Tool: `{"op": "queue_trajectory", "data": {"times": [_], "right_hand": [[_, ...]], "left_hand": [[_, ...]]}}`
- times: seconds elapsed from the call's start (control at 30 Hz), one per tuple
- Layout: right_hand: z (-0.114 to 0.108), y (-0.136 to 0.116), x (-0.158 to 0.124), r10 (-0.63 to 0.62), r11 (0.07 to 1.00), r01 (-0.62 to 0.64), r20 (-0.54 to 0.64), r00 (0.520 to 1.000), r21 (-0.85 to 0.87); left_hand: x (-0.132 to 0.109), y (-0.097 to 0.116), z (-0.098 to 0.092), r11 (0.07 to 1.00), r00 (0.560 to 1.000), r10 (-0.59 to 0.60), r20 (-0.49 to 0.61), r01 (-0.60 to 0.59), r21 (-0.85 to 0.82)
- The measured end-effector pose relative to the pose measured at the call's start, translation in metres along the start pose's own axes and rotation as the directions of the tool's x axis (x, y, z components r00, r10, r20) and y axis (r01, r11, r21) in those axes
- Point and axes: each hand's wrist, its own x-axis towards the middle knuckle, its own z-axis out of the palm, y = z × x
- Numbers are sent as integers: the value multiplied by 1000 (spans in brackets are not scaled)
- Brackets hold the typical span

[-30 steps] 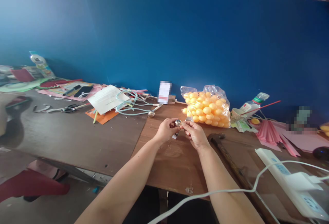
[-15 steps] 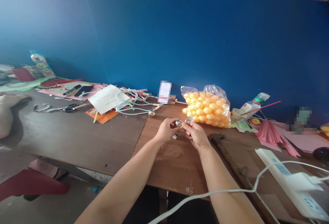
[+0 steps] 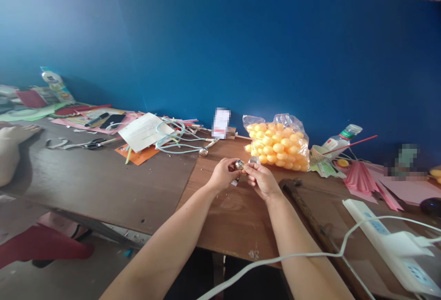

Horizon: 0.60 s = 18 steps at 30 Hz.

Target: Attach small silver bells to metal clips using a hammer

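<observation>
A small shiny metal ball (image 3: 239,165), bell-like in look, is pinched between the thumb and fingers of my left hand (image 3: 223,175). Right beside it, my right hand (image 3: 262,180) has thumb and forefinger pressed together at the ball's edge; what they grip is too small to make out. Below and behind my fingers, a pale strip (image 3: 235,182) and a grey-white piece (image 3: 253,159) show in part. A second metal ball (image 3: 203,152) lies on the table, by the end of a light blue cord (image 3: 182,151).
A clear bag of orange balls (image 3: 279,146) stands behind my hands. To the right are a bottle (image 3: 344,138), folded pink paper (image 3: 360,178) and a power strip (image 3: 372,226) with a white cable. Scissors (image 3: 94,144) and another person's arm (image 3: 10,148) are at left.
</observation>
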Motion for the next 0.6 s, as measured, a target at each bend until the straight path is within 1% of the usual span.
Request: {"op": "queue_trajectory", "data": {"times": [0.23,0.43,0.6], "right_hand": [[-1,1,1,-16,1000,16,5,1000,26],[-1,2,1,-7,997,7,5,1000,71],[0,1,1,-7,998,7,-7,1000,59]], "left_hand": [[2,-7,2,998,1000,0,18,1,-58],[2,-8,3,1000,1000,22,7,-22,-14],[1,-6,2,1000,1000,26,0,-26,-5]]}}
